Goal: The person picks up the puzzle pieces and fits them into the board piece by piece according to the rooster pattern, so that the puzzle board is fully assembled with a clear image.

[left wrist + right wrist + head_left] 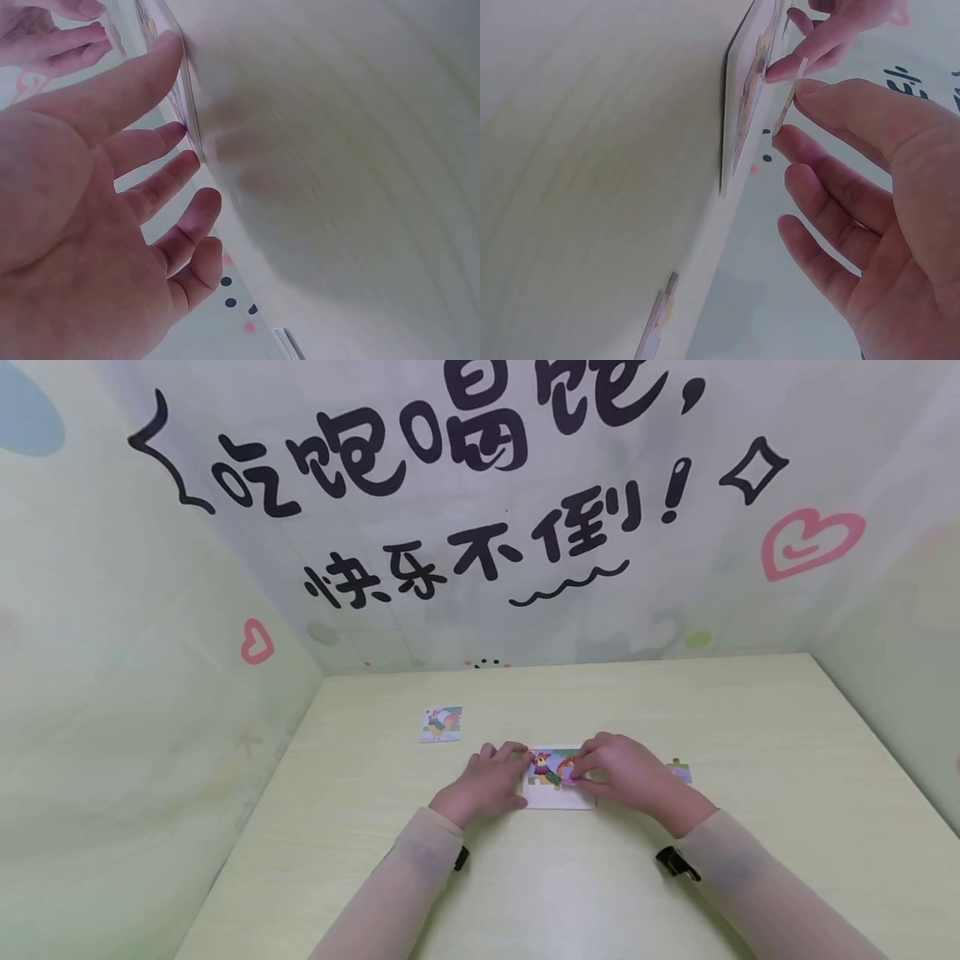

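Observation:
A small white puzzle board (558, 799) with a rooster picture lies on the table in front of me. At its left side is my left hand (483, 783); thumb and fingers touch the board's edge, the fingers spread in the left wrist view. My right hand (622, 774) pinches a thin puzzle piece (789, 105) between thumb and index finger, over the board's right part. In the right wrist view the piece is seen edge-on and stands tilted above the board (739, 97). The picture's right part is partly hidden by my right fingers.
To the right of the board, partly behind my right wrist, lies a loose puzzle piece (680, 771). A square rooster picture card (442, 724) lies farther back on the left. The pale table (375, 777) ends at a printed cloth backdrop (420, 643).

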The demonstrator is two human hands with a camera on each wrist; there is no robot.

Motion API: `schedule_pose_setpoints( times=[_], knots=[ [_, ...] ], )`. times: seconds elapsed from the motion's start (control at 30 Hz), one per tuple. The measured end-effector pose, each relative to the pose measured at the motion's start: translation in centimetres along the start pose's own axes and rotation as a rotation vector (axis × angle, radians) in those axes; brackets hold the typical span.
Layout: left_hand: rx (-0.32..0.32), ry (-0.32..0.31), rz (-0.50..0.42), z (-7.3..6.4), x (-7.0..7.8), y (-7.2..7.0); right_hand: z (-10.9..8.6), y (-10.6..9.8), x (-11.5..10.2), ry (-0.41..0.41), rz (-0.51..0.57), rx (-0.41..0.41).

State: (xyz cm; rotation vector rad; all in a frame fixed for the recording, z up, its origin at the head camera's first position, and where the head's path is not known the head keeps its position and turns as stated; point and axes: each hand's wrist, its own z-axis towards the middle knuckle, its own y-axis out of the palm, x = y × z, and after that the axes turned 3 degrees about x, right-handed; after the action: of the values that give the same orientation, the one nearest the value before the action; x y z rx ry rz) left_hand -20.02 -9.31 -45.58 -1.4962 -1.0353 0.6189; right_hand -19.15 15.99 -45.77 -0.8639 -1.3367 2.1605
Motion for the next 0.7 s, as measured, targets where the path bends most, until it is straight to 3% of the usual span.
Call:
schedule_pose_setpoints(
  times=[0.3, 0.7],
  knots=[
    [0.000, -0.004, 0.017, 0.2, 0.0, 0.1, 0.9, 0.7, -1.4, 0.031, 0.014, -0.040],
    [-0.001, 0.010, 0.023, 0.1, -0.2, 0.0, 2.0, 2.4, -2.5, -0.027, -0.014, -0.056]
  ],
)
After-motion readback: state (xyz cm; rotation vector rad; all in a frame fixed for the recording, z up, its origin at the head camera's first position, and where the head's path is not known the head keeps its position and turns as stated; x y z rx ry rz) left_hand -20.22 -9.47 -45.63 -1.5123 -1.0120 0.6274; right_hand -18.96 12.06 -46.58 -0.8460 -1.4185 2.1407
